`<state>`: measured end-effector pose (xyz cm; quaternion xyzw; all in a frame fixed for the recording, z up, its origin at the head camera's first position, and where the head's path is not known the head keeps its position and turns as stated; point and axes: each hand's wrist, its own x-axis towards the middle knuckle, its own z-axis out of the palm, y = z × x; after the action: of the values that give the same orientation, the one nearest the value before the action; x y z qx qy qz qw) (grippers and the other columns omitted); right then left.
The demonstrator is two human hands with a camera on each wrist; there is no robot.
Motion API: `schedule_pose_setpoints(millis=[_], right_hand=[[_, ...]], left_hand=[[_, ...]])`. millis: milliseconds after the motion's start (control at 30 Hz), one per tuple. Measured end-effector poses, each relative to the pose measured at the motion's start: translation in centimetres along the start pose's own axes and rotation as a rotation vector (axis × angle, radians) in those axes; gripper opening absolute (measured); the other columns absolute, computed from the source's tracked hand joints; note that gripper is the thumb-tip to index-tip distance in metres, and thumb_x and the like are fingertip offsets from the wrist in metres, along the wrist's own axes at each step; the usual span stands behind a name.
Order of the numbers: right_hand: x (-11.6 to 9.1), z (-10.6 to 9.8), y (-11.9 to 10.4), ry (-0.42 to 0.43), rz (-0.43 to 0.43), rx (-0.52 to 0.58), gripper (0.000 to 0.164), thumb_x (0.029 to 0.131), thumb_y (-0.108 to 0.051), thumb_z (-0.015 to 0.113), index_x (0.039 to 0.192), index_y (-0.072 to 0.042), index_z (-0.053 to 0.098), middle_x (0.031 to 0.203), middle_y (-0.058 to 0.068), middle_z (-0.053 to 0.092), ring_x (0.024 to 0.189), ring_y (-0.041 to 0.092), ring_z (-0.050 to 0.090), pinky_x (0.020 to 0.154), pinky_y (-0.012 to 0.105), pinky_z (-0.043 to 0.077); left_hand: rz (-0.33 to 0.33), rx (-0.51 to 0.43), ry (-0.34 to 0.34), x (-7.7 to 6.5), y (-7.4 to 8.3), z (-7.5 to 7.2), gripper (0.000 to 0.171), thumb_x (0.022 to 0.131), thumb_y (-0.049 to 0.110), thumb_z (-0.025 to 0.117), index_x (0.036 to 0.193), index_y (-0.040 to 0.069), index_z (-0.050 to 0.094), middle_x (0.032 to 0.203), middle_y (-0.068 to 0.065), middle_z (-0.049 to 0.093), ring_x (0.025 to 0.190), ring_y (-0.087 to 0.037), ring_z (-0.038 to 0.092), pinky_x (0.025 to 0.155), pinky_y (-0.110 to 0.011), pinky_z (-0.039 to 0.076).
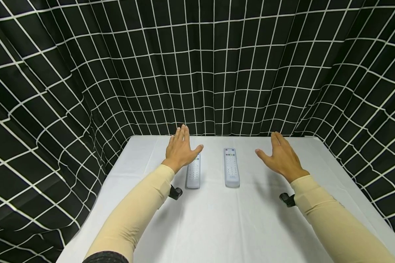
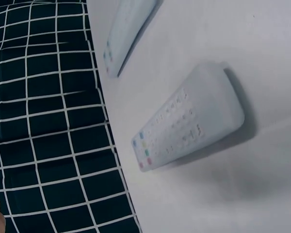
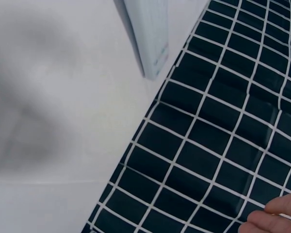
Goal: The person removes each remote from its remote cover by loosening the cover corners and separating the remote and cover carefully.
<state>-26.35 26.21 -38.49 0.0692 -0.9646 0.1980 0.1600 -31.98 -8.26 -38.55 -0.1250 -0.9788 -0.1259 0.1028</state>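
Observation:
Two pale remote controls lie face up on the white cloth, apart from each other. My left hand (image 1: 180,150) is held over the left remote (image 1: 193,173), its fingers extended and thumb out to the side, covering that remote's far end in the head view. In the left wrist view the near remote (image 2: 189,116) shows its rows of buttons. To the right of the other remote (image 1: 231,168), my right hand (image 1: 281,157) hovers with straight fingers and a spread thumb, holding nothing. Part of one remote (image 3: 148,39) appears at the top of the right wrist view.
A white cloth covers the table (image 1: 204,223). Black curtain (image 1: 200,65) with a white grid hangs behind the table and along both sides. Small dark devices sit under both wrists, the left one (image 1: 175,192) near the left remote.

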Motion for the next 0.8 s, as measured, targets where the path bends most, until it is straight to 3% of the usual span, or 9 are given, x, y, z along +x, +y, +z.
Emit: schedule_pose_setpoints(millis=[800], right_hand=[[-0.4, 3.7, -1.0, -0.003, -0.032, 0.088, 0.089, 0.091, -0.051, 0.058, 0.145, 0.013, 0.026, 0.147, 0.031, 0.028, 0.133, 0.047, 0.027, 0.107, 0.056, 0.023]], left_hand=[[0.053, -0.168, 0.014, -1.0, 1.9, 4.5, 0.091, 0.091, 0.06, 0.045, 0.154, 0.004, 0.011, 0.159, -0.009, 0.008, 0.144, -0.022, 0.003, 0.114, -0.038, 0.007]])
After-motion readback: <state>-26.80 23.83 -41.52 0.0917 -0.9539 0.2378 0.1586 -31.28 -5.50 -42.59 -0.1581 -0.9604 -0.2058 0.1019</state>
